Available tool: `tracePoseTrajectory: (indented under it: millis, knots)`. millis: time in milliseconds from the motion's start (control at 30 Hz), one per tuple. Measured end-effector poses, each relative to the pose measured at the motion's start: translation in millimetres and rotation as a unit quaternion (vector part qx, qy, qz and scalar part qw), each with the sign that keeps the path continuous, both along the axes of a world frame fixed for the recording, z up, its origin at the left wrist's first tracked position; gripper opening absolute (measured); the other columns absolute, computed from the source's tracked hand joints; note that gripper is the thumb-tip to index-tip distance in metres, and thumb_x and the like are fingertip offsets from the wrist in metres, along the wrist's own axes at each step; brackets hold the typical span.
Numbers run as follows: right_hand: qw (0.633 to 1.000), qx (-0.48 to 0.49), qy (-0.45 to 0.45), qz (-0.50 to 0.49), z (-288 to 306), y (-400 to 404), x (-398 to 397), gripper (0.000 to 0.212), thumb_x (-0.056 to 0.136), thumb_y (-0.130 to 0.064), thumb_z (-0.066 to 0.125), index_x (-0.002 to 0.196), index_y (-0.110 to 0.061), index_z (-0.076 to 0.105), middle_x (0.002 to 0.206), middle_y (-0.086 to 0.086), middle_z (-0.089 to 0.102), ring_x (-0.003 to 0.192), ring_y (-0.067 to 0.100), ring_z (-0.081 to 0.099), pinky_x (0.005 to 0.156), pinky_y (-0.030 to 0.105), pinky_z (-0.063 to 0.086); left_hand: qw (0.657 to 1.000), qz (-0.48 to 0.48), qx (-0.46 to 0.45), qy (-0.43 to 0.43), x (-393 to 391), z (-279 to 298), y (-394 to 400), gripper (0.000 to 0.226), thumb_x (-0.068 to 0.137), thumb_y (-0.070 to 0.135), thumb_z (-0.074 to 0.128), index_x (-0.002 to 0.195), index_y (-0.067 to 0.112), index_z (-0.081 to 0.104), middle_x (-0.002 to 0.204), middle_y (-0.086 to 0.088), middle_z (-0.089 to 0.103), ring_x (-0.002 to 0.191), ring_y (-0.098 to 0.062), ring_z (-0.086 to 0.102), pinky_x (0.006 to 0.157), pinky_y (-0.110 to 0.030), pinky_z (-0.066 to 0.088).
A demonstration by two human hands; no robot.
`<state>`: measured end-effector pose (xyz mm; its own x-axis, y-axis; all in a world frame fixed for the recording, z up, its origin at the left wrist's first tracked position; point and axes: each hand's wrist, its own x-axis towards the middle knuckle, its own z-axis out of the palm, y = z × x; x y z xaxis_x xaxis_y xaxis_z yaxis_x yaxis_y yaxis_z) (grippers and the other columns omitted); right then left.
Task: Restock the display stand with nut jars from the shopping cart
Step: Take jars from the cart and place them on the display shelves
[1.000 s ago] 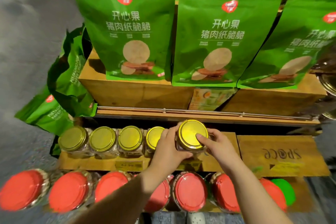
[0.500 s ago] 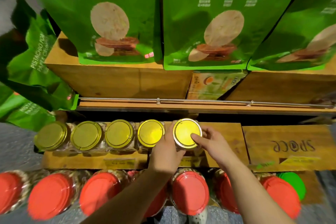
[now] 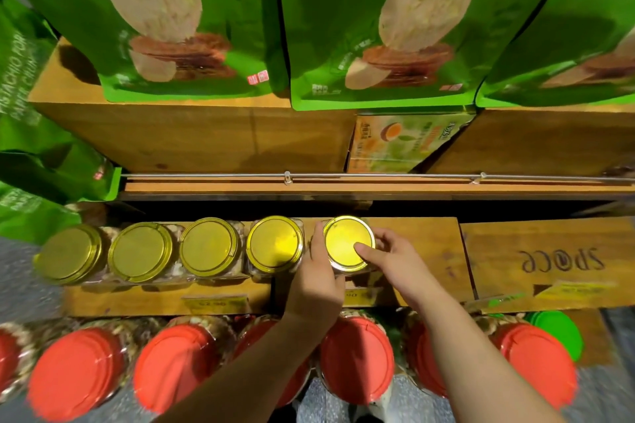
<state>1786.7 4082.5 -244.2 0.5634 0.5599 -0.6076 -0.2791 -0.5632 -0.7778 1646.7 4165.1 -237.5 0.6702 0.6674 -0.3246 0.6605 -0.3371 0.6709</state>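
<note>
Both hands on one gold-lidded jar [image 3: 347, 244], fifth in shelf [image 3: 429, 251] row. Left hand [image 3: 318, 288] curled round its near-left side; right hand [image 3: 391, 261] fingers cupping right side, thumb on lid.

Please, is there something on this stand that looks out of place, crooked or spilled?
Nothing is spilled or broken. One oddity: a single green lid ends the bottom row, where the other lids are red. The gold-lid jars stand upright in a line; both hands, left hand and right hand, hold the fifth jar.
</note>
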Motion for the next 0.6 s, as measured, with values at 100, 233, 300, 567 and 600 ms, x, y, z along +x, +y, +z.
tracePoseTrajectory:
  millis: [100, 233, 300, 567, 600]
  knots:
    - [1.000, -0.002, -0.004, -0.010, -2.8, 0.6, 0.1, 0.046, 0.091, -0.020, 0.076, 0.133, -0.013, 0.058, 0.119, -0.001, 0.072, 0.109, 0.015, 0.069, 0.094, 0.031, 0.057, 1.000, -0.006, 0.003, -0.010, 1.6, 2.1, 3.2, 0.092, 0.088, 0.005, 0.068, 0.160, 0.011, 0.012, 0.156, -0.016, 0.040, 0.127, -0.026, 0.058, 0.101, -0.020, 0.041]
    - [1.000, -0.005, -0.009, -0.010, -3.7, 1.8, -2.4, 0.048, 0.091, -0.024, 0.076, 0.134, -0.014, 0.058, 0.120, -0.002, 0.071, 0.111, 0.016, 0.068, 0.100, 0.038, 0.055, 0.999, -0.013, 0.043, -0.006, 0.6, -5.2, 1.8, 0.097, 0.079, -0.002, 0.076, 0.157, 0.000, 0.020, 0.151, -0.023, 0.045, 0.131, -0.033, 0.056, 0.106, -0.015, 0.030]
    - [1.000, -0.008, -0.018, -0.004, -3.1, 2.3, -4.4, 0.050, 0.091, -0.026, 0.076, 0.137, -0.015, 0.058, 0.122, -0.003, 0.070, 0.113, 0.015, 0.067, 0.101, 0.038, 0.055, 0.999, -0.026, 0.040, 0.010, 1.0, 3.7, 0.7, 0.097, 0.088, 0.003, 0.070, 0.159, 0.005, 0.005, 0.163, -0.017, 0.026, 0.149, -0.028, 0.035, 0.116, -0.018, 0.026]
    - [0.999, -0.025, -0.025, 0.008, 6.4, 3.1, -9.4, 0.050, 0.093, -0.030, 0.074, 0.139, -0.018, 0.056, 0.126, -0.003, 0.068, 0.116, 0.014, 0.064, 0.106, 0.040, 0.051, 0.999, -0.001, -0.023, 0.027, 0.9, 17.8, -2.9, 0.101, 0.094, 0.012, 0.068, 0.161, 0.018, -0.008, 0.169, -0.001, 0.008, 0.155, -0.013, 0.014, 0.107, -0.005, 0.007]
    - [0.999, -0.030, -0.028, 0.011, 8.5, 3.2, -10.5, 0.049, 0.094, -0.030, 0.073, 0.139, -0.019, 0.056, 0.126, -0.003, 0.067, 0.116, 0.014, 0.063, 0.106, 0.040, 0.051, 0.999, 0.008, -0.026, 0.030, -0.2, 19.8, -3.6, 0.103, 0.093, 0.013, 0.070, 0.161, 0.021, -0.007, 0.169, 0.000, 0.010, 0.154, -0.013, 0.017, 0.104, -0.003, 0.005]
